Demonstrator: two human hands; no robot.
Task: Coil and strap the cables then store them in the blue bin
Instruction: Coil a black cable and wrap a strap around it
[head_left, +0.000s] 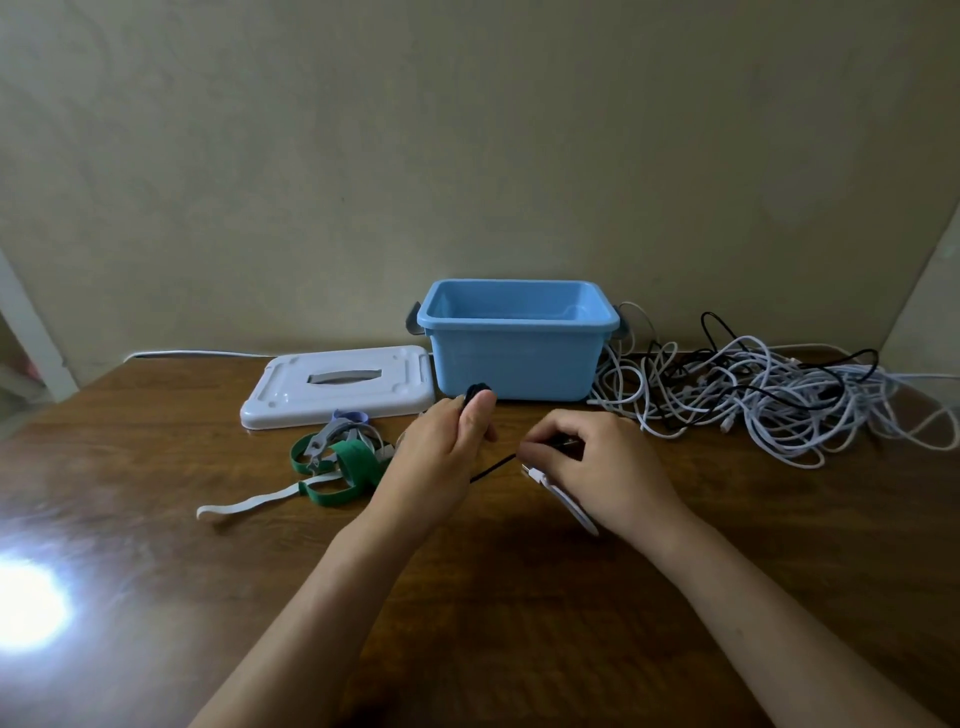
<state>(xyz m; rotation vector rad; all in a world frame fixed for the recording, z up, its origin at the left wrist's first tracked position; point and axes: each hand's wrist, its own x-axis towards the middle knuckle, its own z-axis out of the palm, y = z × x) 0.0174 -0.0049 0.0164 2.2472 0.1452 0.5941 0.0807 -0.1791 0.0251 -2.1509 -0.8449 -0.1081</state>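
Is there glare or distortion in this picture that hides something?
Head view: a bright glare spot washes out the wooden table at lower left; the wide-angle lens bends the wall edges; blue bin, cable pile and both hands remain legible.

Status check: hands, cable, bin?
Left hand grips black cable coil; right hand pinches its free end. Blue bin open, nothing visible inside. Path clear.
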